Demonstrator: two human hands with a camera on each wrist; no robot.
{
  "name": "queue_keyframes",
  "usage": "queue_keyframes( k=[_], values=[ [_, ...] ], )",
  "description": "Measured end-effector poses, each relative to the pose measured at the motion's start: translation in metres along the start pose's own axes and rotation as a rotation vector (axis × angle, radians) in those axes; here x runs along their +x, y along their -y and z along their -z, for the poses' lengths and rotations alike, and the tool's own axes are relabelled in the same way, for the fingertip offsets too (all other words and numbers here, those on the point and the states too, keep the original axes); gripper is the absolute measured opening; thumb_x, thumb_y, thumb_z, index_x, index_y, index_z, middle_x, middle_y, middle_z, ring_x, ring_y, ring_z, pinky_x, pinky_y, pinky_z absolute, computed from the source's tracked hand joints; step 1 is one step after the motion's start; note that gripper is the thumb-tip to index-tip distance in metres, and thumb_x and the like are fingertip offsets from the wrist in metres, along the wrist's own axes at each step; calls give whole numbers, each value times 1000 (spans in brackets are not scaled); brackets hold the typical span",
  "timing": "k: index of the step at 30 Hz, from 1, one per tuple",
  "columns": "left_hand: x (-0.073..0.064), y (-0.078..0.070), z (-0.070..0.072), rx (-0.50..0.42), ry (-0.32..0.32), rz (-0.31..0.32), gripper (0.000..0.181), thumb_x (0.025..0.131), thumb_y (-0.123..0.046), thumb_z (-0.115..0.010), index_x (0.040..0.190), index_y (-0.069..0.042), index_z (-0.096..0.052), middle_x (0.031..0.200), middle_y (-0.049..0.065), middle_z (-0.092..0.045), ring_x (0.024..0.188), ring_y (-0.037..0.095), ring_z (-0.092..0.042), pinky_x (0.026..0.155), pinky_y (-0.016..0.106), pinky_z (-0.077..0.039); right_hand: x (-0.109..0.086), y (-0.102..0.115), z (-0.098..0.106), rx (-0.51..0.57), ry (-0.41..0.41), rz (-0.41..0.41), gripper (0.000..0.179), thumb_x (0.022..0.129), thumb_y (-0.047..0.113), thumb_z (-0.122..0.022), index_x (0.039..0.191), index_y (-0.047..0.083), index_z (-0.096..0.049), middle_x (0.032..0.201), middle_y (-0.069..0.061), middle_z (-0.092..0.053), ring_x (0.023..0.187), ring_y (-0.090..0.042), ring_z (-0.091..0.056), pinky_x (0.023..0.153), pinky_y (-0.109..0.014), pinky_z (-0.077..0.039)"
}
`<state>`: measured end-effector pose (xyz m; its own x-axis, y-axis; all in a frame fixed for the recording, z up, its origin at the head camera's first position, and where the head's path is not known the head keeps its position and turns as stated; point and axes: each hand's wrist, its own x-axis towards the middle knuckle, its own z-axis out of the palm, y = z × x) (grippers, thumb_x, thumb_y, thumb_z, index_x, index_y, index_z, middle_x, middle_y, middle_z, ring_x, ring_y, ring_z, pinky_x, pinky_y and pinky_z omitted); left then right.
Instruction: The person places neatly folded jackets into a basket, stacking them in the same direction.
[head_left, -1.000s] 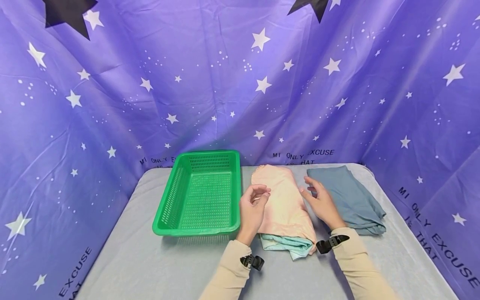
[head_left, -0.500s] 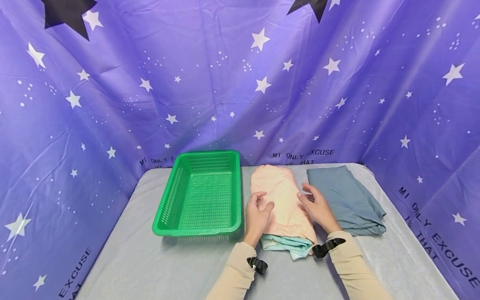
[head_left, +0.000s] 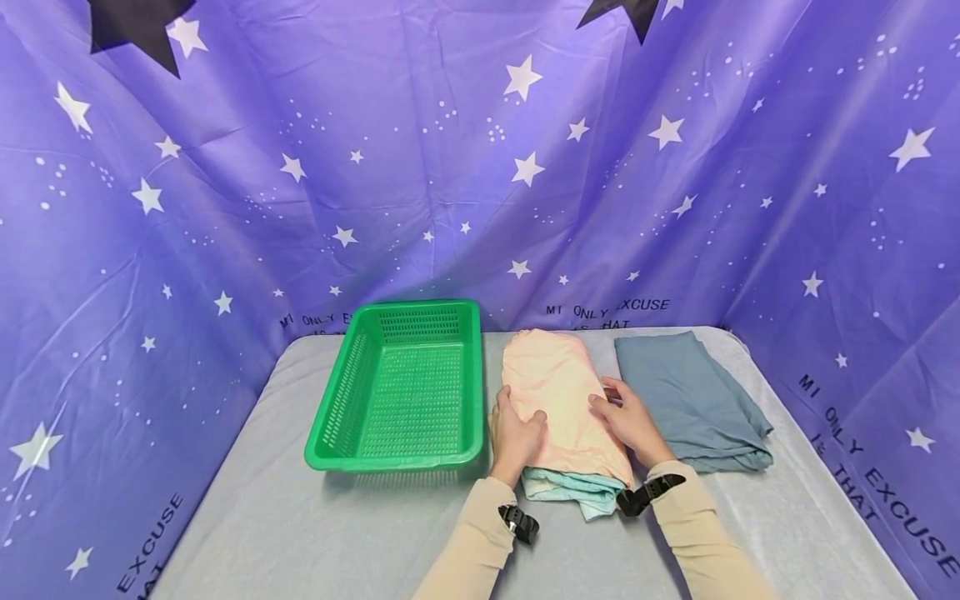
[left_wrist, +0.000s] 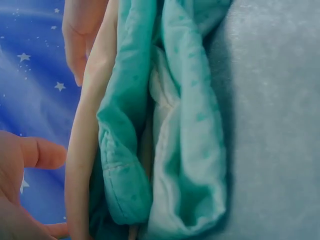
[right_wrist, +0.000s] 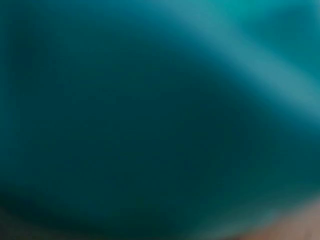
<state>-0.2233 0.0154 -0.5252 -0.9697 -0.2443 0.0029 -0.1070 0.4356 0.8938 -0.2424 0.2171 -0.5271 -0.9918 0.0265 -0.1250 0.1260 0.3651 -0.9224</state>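
Note:
A folded pale pink cloth [head_left: 562, 383] lies in the middle of the table, with a mint-green layer [head_left: 573, 485] showing in folds at its near end. My left hand [head_left: 516, 429] is at its left side, thumb over the top and fingers along the edge. In the left wrist view the left thumb [left_wrist: 47, 154] stays just apart from the pink layer. My right hand [head_left: 632, 421] is at the right edge, its thumb over the cloth and its fingers partly hidden beside it. The right wrist view is filled by blurred teal fabric [right_wrist: 150, 125].
A green perforated plastic basket [head_left: 408, 462] stands to the left. A folded blue-grey cloth [head_left: 690, 400] lies at the right, close to my right hand. The table [head_left: 300, 533] has a grey cover, and a purple star-printed curtain [head_left: 420, 192] surrounds it.
Both hands have come down and closer to the pink cloth, the left one moving slightly right and the right one slightly left and nearer. The cloths and basket stay put.

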Motion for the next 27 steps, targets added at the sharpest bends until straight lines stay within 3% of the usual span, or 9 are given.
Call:
queue_keyframes(
  k=[5, 11, 16, 19, 23, 27],
  values=[
    [5, 0, 0, -64, 15, 30, 76, 86, -22, -71, 154, -7, -40, 143, 23, -58, 127, 41, -59, 103, 54, -50, 3, 0, -1, 34, 7, -43, 67, 104, 26, -59, 157, -2, -31, 146, -29, -47, 130, -38, -55, 105, -38, -51],
    [9, 5, -3, -133, 17, 59, 76, 88, -21, -68, 156, -8, -36, 140, 25, -60, 124, 38, -62, 99, 51, -53, 4, -3, -1, 21, 31, -75, 71, 104, 32, -59, 158, 0, -29, 148, -28, -46, 128, -37, -54, 98, -37, -50],
    [12, 8, -3, -163, 17, 69, 75, 86, -20, -67, 154, -3, -38, 126, 22, -66, 107, 30, -66, 89, 45, -55, 5, -6, -3, 45, 53, -97, 71, 104, 34, -59, 158, 0, -28, 154, -28, -43, 131, -38, -53, 102, -42, -48],
    [14, 8, -4, -179, 29, 82, 72, 86, -20, -67, 150, -2, -41, 122, 21, -67, 101, 27, -67, 85, 43, -55, 5, -8, -5, 53, 50, -118, 70, 103, 37, -60, 157, 1, -31, 147, -28, -50, 117, -32, -63, 94, -38, -53],
    [15, 9, -5, -227, 71, 119, 74, 85, -19, -67, 150, 2, -40, 133, 24, -64, 113, 30, -65, 94, 44, -55, 6, -10, -7, 81, 56, -134, 66, 103, 36, -60, 153, 0, -35, 131, -25, -60, 91, -17, -68, 78, -31, -57],
    [16, 11, -8, -304, 108, 162, 76, 85, -18, -69, 151, 5, -39, 140, 26, -58, 122, 33, -61, 104, 46, -52, 6, -11, -7, 77, 65, -127, 64, 104, 31, -60, 153, -2, -36, 130, -25, -60, 87, -12, -66, 75, -29, -56]
  ],
)
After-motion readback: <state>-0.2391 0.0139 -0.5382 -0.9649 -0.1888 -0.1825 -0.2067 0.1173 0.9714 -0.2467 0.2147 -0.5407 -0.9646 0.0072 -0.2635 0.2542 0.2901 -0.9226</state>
